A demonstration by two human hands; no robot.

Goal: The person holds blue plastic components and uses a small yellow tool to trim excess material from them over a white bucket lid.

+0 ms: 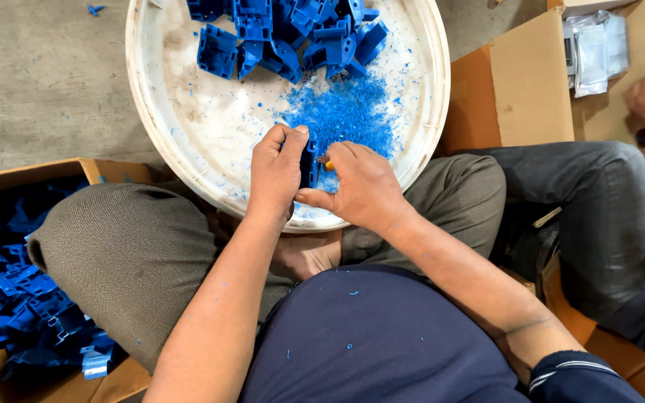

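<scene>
Head view: left hand [276,173] and right hand [362,184] both grasp one blue plastic part [308,163] between them, fingers clenched around it, over the near rim of a white round tray [188,119]. Blue shavings [345,116] lie just beyond; pile of blue parts [285,33] at far side.

Brown cardboard box [516,89] upper right, clear plastic packets [595,48] inside, another open carton [9,179] left, possibly torn

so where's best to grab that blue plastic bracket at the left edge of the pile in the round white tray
Grip the leftmost blue plastic bracket by its outer left wall, coming in from the left over the round white tray's bare floor; that side faces open space, while other pieces crowd its right.
</scene>
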